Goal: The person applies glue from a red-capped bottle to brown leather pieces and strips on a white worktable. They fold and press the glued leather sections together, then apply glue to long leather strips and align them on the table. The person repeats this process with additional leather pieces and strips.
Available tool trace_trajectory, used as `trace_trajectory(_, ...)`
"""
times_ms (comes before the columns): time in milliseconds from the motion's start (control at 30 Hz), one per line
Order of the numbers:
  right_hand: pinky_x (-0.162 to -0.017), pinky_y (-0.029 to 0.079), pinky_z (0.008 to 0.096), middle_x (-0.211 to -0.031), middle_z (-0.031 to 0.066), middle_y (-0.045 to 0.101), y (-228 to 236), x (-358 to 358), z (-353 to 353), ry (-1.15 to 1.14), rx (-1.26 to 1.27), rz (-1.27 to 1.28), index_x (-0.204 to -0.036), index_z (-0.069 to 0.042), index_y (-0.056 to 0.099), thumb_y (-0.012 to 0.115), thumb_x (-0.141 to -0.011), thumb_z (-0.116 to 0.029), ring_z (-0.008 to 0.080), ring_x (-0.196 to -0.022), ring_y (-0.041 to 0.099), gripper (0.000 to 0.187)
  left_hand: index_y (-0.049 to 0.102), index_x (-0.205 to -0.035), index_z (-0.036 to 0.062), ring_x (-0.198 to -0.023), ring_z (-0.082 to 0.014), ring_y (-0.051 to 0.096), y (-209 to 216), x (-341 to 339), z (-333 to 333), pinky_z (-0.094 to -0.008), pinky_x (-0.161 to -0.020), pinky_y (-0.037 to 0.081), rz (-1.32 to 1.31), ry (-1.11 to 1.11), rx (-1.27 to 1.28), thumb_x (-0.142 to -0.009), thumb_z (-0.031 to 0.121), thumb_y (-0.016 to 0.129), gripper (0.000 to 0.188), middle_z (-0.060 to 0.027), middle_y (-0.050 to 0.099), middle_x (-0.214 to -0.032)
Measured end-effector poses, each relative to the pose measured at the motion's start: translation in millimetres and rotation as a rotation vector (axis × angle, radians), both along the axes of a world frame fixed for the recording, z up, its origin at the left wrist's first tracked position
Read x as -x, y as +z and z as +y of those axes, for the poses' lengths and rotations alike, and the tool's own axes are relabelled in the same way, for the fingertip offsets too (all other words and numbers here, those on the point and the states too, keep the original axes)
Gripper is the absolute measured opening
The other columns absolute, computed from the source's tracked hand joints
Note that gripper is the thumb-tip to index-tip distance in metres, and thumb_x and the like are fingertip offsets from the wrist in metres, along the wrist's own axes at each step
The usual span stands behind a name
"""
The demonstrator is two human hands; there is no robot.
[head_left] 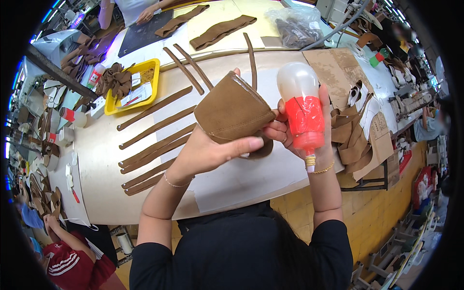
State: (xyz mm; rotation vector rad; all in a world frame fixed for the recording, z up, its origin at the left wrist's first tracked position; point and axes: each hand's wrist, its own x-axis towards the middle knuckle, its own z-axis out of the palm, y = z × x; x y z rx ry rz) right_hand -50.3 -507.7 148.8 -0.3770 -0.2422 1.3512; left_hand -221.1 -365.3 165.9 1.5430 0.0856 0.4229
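The curved brown piece (234,108) is above the middle of the surface (104,179), held up between the two hands. A line of stitching runs near its lower edge, and its far edge looks shiny. The left hand (215,150) holds it from the left and from below: the thumb lies along the lower side, and one fingertip shows behind the upper edge. The right hand (327,126) does two things at once. Some of its fingers close on the right end of the brown piece, and its palm carries a bottle (305,113). This bottle has a rounded whitish end, a red wrapped middle, and a narrow nozzle which points back to the wrist.

Below the hands, a pale sheet (232,186) lies on the surface. To the left, several narrow brown strips (157,127) lie in a slanted row, and a few more are farther away. Behind them stands a yellow tray (157,79) with brown pieces and papers inside. To the right, a pile of brown bands (345,137) lies on cardboard (379,137). At the far side are two broad bands (222,31), a clear plastic bag (295,29) with dark contents, and a co-worker's hand (145,15).
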Motion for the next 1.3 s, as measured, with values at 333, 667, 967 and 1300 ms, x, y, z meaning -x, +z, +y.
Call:
trace_trajectory(333,-0.058,0.055,0.0343,-0.093,0.013,0.061,41.0,-29.8,21.0,-0.568,0.051,-0.689,-0.115,0.001,0.05,0.036,-0.084,-0.075,0.0225,-0.074,0.064,0.084,0.032,-0.143,0.0022,-0.102,-0.0152,0.058,21.6,7.4,7.7,-0.0307,-0.09,0.048,0.233,-0.043,0.173,-0.077,0.004,0.072,0.077,-0.0081,0.06,-0.113)
trace_trajectory(667,-0.087,0.046,0.03,-0.113,0.0073,0.056,89.9,-7.6,73.3,-0.648,-0.198,-1.153,-0.134,-0.001,0.038,0.046,-0.091,-0.06,0.0147,-0.1,0.055,0.073,0.05,-0.123,-0.0013,-0.101,-0.0156,0.059,35.2,20.6,4.8,-0.0306,-0.086,0.048,0.264,-0.091,0.162,-0.075,0.009,0.077,0.057,-0.0085,0.062,-0.109)
trace_trajectory(967,-0.085,0.044,0.0274,-0.112,0.0058,0.056,69.9,-5.0,85.2,-0.897,-0.222,-1.298,-0.131,0.001,0.041,0.049,-0.091,-0.059,0.0122,-0.1,0.053,0.073,0.049,-0.125,-0.0023,-0.102,-0.0173,0.059,31.6,17.9,8.3,-0.0319,-0.088,0.048,0.241,-0.061,0.194,-0.072,0.006,0.078,0.06,-0.0098,0.061,-0.112)
trace_trajectory(1300,-0.077,0.056,0.0353,-0.105,0.0122,0.062,54.9,-30.7,44.5,-0.652,-0.06,-1.306,-0.119,-0.001,0.049,0.053,-0.085,-0.062,0.0221,-0.091,0.065,0.07,0.056,-0.116,-0.0016,-0.094,-0.0146,0.06,19.4,11.8,12.9,-0.0282,-0.079,0.049,0.149,-0.052,0.188,-0.077,0.013,0.076,0.047,-0.0077,0.064,-0.103)
